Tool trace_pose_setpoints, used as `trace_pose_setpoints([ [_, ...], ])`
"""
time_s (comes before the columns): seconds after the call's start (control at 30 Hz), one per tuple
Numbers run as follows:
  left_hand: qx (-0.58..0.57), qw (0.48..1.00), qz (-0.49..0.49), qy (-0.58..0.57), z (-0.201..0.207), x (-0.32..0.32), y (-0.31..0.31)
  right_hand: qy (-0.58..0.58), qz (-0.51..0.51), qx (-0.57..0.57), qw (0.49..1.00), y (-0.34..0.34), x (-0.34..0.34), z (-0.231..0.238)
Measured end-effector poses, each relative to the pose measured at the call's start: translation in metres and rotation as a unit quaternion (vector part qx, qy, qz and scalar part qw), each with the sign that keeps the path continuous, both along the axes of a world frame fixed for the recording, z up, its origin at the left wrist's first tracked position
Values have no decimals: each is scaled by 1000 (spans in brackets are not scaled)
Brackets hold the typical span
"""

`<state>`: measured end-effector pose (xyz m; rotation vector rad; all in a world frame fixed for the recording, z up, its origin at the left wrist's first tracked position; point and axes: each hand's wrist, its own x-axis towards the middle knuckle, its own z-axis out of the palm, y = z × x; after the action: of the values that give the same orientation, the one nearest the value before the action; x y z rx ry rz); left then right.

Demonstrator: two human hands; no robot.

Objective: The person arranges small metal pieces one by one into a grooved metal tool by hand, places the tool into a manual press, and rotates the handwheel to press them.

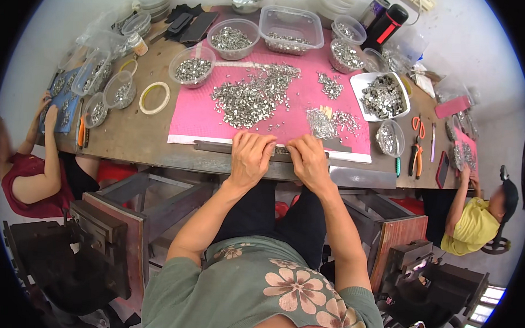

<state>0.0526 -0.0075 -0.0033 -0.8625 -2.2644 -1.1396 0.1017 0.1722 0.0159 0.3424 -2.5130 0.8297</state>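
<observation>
A long dark metal bar [217, 147] lies along the table's front edge, with a row of small pieces on it showing between my hands. My left hand [251, 158] bends over the bar, its fingers closed and fingertips pointing inward. Close beside it, my right hand [309, 161] is closed over the bar in the same way. What the fingertips of either hand hold is hidden. Just beyond them, a loose heap of small silvery metal pieces [247, 100] spreads over a pink mat [189, 118]. Thin metal pins [320, 124] lie in a pile near my right hand.
Clear plastic bowls of metal parts [231, 40] and a rectangular tub [291, 29] stand behind the heap. At right are a white dish [358, 83], a bowl [389, 138], pliers [415, 159] and a black flask [389, 24]. A tape roll [155, 98] lies left. Co-workers sit at both sides.
</observation>
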Motion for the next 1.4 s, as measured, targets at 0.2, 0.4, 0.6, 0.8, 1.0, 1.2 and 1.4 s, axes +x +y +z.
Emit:
trace_pose_setpoints([
  [0.2,7,1000,-11,-12,1,1,0,41,-21,9,999,-6,8,-8],
  [0.4,-64,998,24,10,18,-37,-1,34,-9,3,999,5,-6,-4],
  [0.6,-176,984,25,25,12,-79,16,-13,-88,1,996,20,-67,0],
  [0.8,-204,978,27,32,10,-80,21,-37,-143,98,984,13,-89,-15],
  [1.0,-199,979,-3,47,9,-85,14,-17,-84,58,995,15,-60,2],
  [1.2,-163,979,-101,-65,21,-71,16,-19,-7,-23,1000,10,4,12],
  [1.4,-170,978,-100,-67,12,-72,28,50,-18,30,998,2,11,-4],
])
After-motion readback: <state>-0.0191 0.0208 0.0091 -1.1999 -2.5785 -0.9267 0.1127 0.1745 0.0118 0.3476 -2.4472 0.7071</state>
